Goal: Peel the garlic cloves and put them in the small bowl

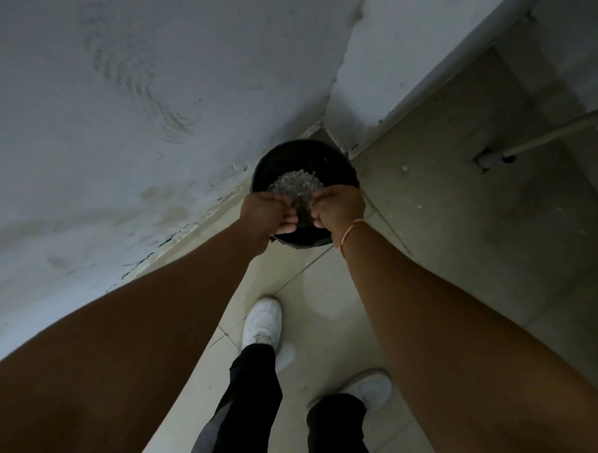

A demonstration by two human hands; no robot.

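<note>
A round black bin (301, 147) stands on the floor in the corner, with a heap of pale, papery garlic peels (296, 185) inside it. Both my arms reach down over its near rim. My left hand (268, 212) has its fingers curled inward, fingertips pointing right. My right hand (338, 207), with an orange thread round the wrist, is curled facing it. A strip of the pale peels runs down between the two hands and touches their fingers. No garlic cloves or small bowl are in view.
A rough white wall (131, 113) runs along the left, close to the bin. Beige floor tiles (462, 236) spread to the right, with a grey pipe (544, 137) at the far right. My two white shoes (262, 325) stand behind the bin.
</note>
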